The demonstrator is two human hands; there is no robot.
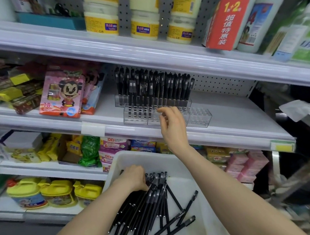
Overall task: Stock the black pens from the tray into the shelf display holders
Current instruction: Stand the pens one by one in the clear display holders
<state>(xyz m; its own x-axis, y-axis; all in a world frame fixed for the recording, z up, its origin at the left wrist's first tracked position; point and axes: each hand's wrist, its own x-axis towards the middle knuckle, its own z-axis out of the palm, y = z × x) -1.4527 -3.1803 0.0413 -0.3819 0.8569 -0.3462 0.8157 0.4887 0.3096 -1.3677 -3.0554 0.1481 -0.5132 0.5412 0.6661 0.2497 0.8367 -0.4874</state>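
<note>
Left hand in the white tray has its grip curled round black pens — right hand at the clear holders, grip loose, empty.

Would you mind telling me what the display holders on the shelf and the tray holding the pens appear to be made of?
The display holders look like clear, glossy hard plastic, perhaps acrylic: the shelf shows through their walls. The tray around the pens looks like white, matte plastic, judging by its dull surface and rounded moulded rim.
</note>
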